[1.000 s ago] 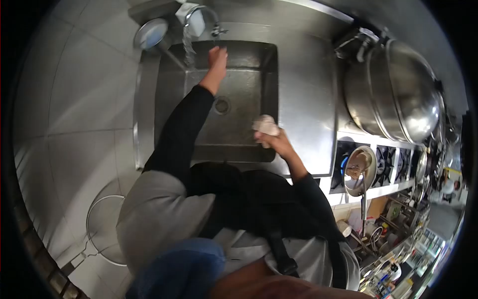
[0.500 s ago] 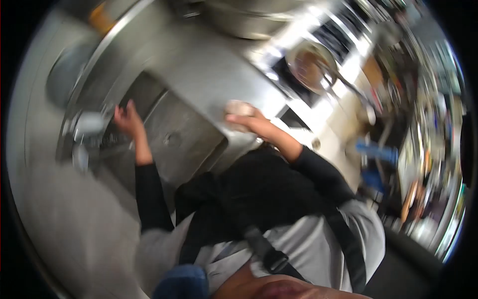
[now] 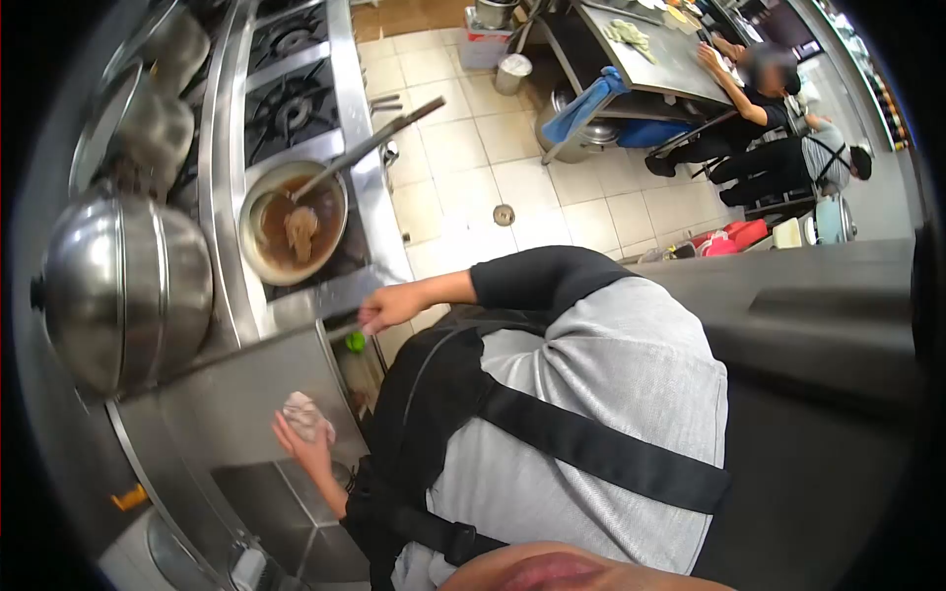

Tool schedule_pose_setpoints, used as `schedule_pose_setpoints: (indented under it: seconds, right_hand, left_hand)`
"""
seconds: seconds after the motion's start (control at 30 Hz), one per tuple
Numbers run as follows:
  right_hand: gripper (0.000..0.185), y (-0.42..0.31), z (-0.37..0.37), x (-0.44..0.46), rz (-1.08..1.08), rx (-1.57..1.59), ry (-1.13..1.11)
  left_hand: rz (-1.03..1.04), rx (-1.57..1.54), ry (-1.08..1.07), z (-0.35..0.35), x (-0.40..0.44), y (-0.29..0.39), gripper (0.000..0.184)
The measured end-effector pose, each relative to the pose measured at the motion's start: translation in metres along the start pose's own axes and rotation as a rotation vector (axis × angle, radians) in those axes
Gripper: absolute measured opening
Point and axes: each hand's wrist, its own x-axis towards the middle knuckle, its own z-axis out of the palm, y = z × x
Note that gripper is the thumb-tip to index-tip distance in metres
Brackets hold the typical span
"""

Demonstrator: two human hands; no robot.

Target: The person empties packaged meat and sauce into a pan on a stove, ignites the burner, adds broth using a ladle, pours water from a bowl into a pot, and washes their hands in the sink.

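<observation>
My left hand [image 3: 313, 450] is over the steel counter beside the sink, with a crumpled pale cloth [image 3: 305, 416] against its palm and some fingers stretched out. My right hand [image 3: 389, 306] is closed at the edge of an opening under the counter, near the stove. Just below its fingers is a small bright green thing [image 3: 356, 341]. What the fingers grip is hidden. Beyond that hand, a wide pan [image 3: 253, 258] of brown liquid sits on the stove, with a long-handled ladle [image 3: 370, 143] resting in it.
A large lidded steel pot [image 3: 128, 291] stands left of the stove, near the sink [image 3: 258, 492]. Burners [image 3: 294, 116] run along the far side. Across the tiled floor [image 3: 463, 182], two people work at a steel table [image 3: 675, 69] with a blue cloth [image 3: 583, 103] hanging from it.
My view has turned right, toward the stove. The pale cloth has passed from my right hand to my left. My right hand has moved to the opening under the counter.
</observation>
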Motion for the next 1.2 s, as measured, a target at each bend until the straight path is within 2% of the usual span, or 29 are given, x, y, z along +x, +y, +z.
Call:
schedule_pose_setpoints:
  seconds: [0.03, 0.07, 0.13, 0.23, 0.3, 0.33, 0.37, 0.43, 0.5, 0.53, 0.63, 0.7, 0.77, 0.87, 0.97, 1.0, 1.07, 1.1, 1.13, 1.17, 1.2]
  right_hand:
    - [0.042, 0.02, -0.031, -0.019, 0.009, -0.206, 0.041]
    - [0.043, 0.038, -0.062, -0.036, 0.081, -0.463, 0.03]
    - [0.044, 0.064, -0.116, -0.07, 0.208, -0.635, 0.024]
    - [0.035, 0.059, -0.185, -0.123, 0.299, -0.563, 0.182]
    - [0.034, 0.072, -0.215, -0.153, 0.257, -0.457, 0.487]
    - [0.032, 0.043, -0.222, -0.175, 0.359, -0.33, 0.685]
    - [0.032, 0.034, -0.226, -0.183, 0.427, -0.318, 0.896]
    - [0.033, 0.036, -0.244, -0.193, 0.459, -0.28, 0.882]
    - [0.035, 0.042, -0.254, -0.2, 0.447, -0.232, 1.017]
    - [0.026, 0.051, -0.259, -0.204, 0.488, -0.178, 1.019]
    - [0.021, 0.148, -0.286, -0.232, 0.641, -0.353, 1.074]
    - [0.019, 0.253, -0.32, -0.265, 0.748, -0.412, 1.263]
    - [0.022, 0.348, -0.361, -0.299, 0.821, -0.079, 1.468]
    - [0.036, 0.367, -0.451, -0.349, 0.697, 0.658, 1.22]
    - [0.046, 0.353, -0.531, -0.356, 0.625, 0.968, 1.55]
    - [0.053, 0.364, -0.557, -0.354, 0.592, 1.059, 1.578]
    - [0.056, 0.352, -0.608, -0.353, 0.587, 1.157, 1.629]
    - [0.057, 0.349, -0.62, -0.351, 0.598, 1.225, 1.665]
    - [0.066, 0.355, -0.63, -0.346, 0.553, 1.275, 1.569]
    - [0.064, 0.364, -0.637, -0.338, 0.314, 1.391, 1.515]
    - [0.063, 0.373, -0.643, -0.325, 0.065, 1.486, 1.455]
  left_hand:
    - [0.043, 0.098, 0.013, 0.0, 0.005, 0.02, 0.069]
    - [0.066, 0.063, 0.073, 0.0, 0.016, 0.026, 0.07]
    - [0.079, 0.0, 0.18, -0.008, 0.026, 0.03, 0.073]
    - [0.25, 0.053, 0.392, -0.022, 0.074, 0.04, 0.069]
    - [0.195, -0.128, 0.411, -0.042, 0.113, 0.079, 0.061]
    - [0.178, -0.22, 0.416, -0.05, 0.14, 0.103, 0.058]
    - [0.257, -0.284, 0.452, -0.05, 0.165, 0.127, 0.057]
    - [0.411, -0.41, 0.532, -0.054, 0.212, 0.173, 0.055]
    - [0.551, -0.492, 0.529, -0.05, 0.245, 0.232, 0.055]
    - [0.624, -0.521, 0.505, -0.052, 0.256, 0.257, 0.056]
    - [0.845, -0.525, 0.462, -0.048, 0.273, 0.346, 0.057]
    - [0.876, -0.481, 0.457, -0.041, 0.28, 0.393, 0.054]
    - [0.869, -0.414, 0.449, -0.029, 0.284, 0.431, 0.054]
    - [0.795, -0.466, 0.41, -0.003, 0.291, 0.484, 0.052]
    - [0.648, -0.652, 0.264, 0.022, 0.297, 0.572, 0.048]
    - [0.623, -0.721, 0.19, 0.033, 0.301, 0.602, 0.045]
    - [0.6, -0.795, -0.006, 0.063, 0.319, 0.668, 0.04]
    - [0.527, -0.868, -0.268, 0.079, 0.322, 0.712, 0.036]
    - [0.526, -0.883, -0.455, 0.105, 0.328, 0.75, 0.037]
    - [0.529, -0.908, -0.643, 0.141, 0.338, 0.779, 0.035]
    - [0.326, -1.001, -0.885, 0.172, 0.337, 0.817, 0.033]
